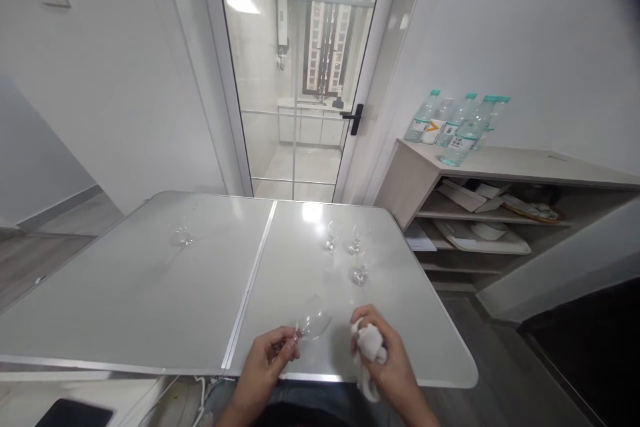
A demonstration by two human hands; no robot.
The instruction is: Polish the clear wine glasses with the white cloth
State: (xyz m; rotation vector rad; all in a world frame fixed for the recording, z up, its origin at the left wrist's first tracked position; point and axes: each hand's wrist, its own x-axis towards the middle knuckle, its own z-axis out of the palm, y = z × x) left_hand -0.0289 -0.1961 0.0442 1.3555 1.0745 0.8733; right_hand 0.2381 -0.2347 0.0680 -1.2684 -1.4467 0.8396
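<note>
My left hand pinches a clear stemmed glass by its stem end, the bowl tilted over to the right above the table's front edge. My right hand is closed around a crumpled white cloth, part of which hangs down below the fingers. A small gap separates the cloth from the glass bowl. Beyond my hands, three similar clear glasses stand on the table: one glass, a second glass and a nearer glass. Another clear glass is alone on the left half.
The pale folding table has a metal seam across it. At the right, a wooden shelf unit bears several plastic bottles. A glazed door stands behind the table. A dark flat device lies at the lower left.
</note>
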